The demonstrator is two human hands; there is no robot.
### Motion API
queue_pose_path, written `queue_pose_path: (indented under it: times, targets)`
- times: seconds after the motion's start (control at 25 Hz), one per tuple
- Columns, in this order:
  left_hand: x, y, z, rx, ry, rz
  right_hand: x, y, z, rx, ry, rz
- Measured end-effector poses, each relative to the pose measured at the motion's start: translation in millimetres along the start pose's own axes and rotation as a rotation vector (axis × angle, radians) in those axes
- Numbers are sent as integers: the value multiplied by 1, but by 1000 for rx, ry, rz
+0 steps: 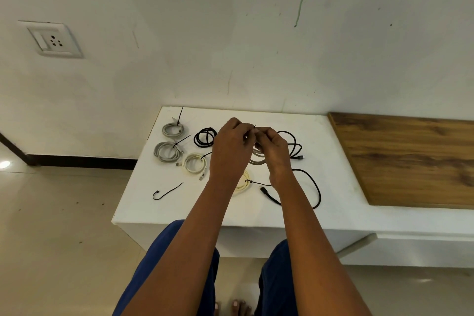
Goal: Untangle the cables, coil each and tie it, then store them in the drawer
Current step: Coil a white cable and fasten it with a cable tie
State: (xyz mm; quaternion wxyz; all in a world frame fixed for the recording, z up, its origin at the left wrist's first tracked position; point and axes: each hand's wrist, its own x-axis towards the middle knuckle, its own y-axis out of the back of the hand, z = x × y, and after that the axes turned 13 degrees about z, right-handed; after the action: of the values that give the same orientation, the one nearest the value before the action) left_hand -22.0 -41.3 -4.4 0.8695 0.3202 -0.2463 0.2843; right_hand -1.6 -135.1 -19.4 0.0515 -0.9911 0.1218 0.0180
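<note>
- Grey braided cable (257,158), coiled, hangs from my two hands above the middle of the white table (341,159); its loops droop below my fingers towards the tabletop.
- My left hand (230,146) has its fingers curled, pinching a thin black tie (254,126) at the top of the coil.
- My right hand (273,149) pinches the same spot from the other side, fingertips meeting the left hand's.
- Far left on the table lie two grey coils (173,129) (166,151), each bound with a black tie.
- Just right of them sits a black coil (204,137), and nearer, a cream coil (194,163), both tied.
- Another cream coil (243,183) lies under my wrists, tied as well.
- To the right a loose black cable (311,182) sprawls uncoiled.
- A spare black tie (168,191) lies near the left edge.
- Further right is a wooden panel (410,159).
</note>
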Motion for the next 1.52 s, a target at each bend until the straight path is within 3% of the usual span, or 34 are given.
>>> queue_pose_path:
  times: [0.24,0.4,0.72,1.16,1.52]
  targets:
    - [3,-1,-5,-223,342,-55,-2,1,-4,41,-15,-36]
    - [6,0,-4,-254,396,-143,-2,3,-7,15,-25,-53]
    - [10,6,-6,-449,679,-60,-2,5,-8,-137,15,-141]
    - [5,3,-12,-558,538,-121,0,6,-5,-124,3,-81]
    - [4,0,-13,-518,569,-120,1,6,2,-202,26,-69]
